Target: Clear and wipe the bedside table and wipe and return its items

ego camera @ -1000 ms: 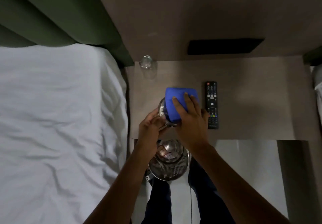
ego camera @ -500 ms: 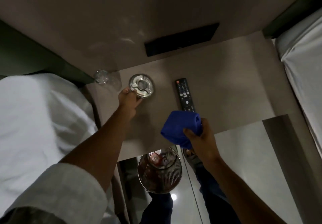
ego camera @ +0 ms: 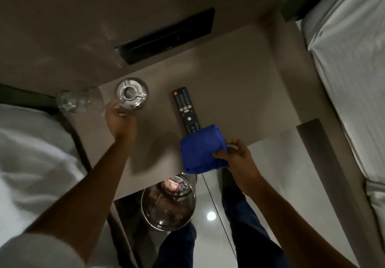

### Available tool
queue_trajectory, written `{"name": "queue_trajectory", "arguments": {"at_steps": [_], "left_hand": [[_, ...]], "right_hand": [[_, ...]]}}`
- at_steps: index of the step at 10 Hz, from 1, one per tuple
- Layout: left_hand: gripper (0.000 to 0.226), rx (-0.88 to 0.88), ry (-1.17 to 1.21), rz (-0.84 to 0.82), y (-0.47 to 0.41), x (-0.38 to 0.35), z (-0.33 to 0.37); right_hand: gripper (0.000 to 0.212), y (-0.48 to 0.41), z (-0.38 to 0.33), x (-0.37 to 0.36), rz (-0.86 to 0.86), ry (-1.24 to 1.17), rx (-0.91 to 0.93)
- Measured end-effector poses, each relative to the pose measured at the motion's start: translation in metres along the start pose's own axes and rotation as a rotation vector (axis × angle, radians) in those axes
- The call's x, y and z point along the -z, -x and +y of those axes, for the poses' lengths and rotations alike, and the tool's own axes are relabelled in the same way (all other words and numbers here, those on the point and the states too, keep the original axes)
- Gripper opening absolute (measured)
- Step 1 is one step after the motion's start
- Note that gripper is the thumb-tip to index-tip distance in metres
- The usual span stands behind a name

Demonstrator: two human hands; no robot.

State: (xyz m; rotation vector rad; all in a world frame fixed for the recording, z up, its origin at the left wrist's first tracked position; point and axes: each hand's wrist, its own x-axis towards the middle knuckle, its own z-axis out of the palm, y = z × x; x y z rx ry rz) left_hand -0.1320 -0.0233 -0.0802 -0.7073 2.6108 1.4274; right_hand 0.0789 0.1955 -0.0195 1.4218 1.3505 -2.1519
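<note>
A round metal ashtray (ego camera: 132, 93) rests on the brown bedside table (ego camera: 239, 92) near its back left. My left hand (ego camera: 119, 119) is at the ashtray's near rim, fingers touching it. A clear drinking glass (ego camera: 67, 101) stands at the far left corner. The black remote (ego camera: 186, 109) lies in the middle of the table. My right hand (ego camera: 239, 159) holds a folded blue cloth (ego camera: 203, 150) above the table's front edge, covering the remote's near end.
A steel waste bin (ego camera: 169, 215) with wrappers inside stands on the floor under the table's front edge. A white bed (ego camera: 31, 153) lies at the left and another bed (ego camera: 350, 59) at the right. A dark panel (ego camera: 166, 36) sits in the wall.
The ashtray went from under the cloth at the front edge to the back left of the table, carried by my left hand. My right hand drew the cloth back to the right.
</note>
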Motion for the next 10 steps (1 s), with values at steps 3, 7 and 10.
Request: {"name": "queue_trajectory", "arguments": {"at_steps": [3, 7, 10], "left_hand": [[0.063, 0.343, 0.153, -0.732, 0.229, -0.084, 0.062], [0.040, -0.195, -0.264, -0.956, 0.293, -0.251, 0.100], [0.060, -0.677, -0.774, -0.900, 0.287, -0.211, 0.079]], "right_hand": [[0.013, -0.030, -0.058, 0.103, 0.050, -0.113, 0.016], [0.027, -0.089, -0.092, 0.225, 0.494, 0.874, 0.484], [0.067, -0.077, -0.084, 0.232, 0.351, 1.404, 0.320]]}}
